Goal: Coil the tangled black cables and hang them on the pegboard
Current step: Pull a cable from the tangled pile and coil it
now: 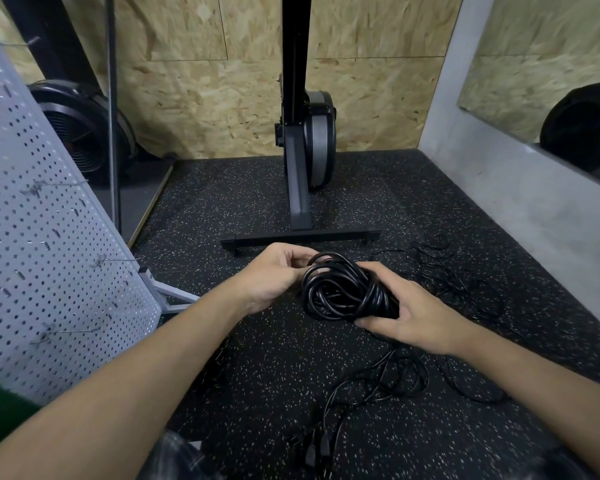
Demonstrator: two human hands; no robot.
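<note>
Both bare hands up over the floor, holding one coil of black cable (347, 289) between them. Right hand (409, 313) grip clenched round the right side of the coil: thumb on top, fingers wrapped under the bunched loops. Left hand (274, 275) grip partly closed, fingertips pinching at the coil's upper-left loop; exact strand it holds is hard to tell. Coil is thick, glossy, round-section cable, several loops stacked, somewhat uneven.

More tangled black cables (395, 375) lie loose on the floor below and to the right of the hands, thinner strands in messy loops, another patch (440, 261) further back right. Black plugs (317, 452) at the bottom centre, blurred.

Floor (250, 358) is black rubber matting with white speckles, matte and grainy. Pegboard (49, 254) on the left, light grey perforated metal, tilted in view, with thin wire hooks (118, 260) sticking out; nothing hung on the visible hooks. Its grey metal foot (174, 292) rests on the floor. Straight ahead an upright black and grey exercise machine (312, 140) with a round flywheel housing and flat black base bar. OSB chipboard wall (205, 91) behind, rough flaked texture. Grey concrete wall on the right. Green sleeve (0, 410) at lower left edge.
</note>
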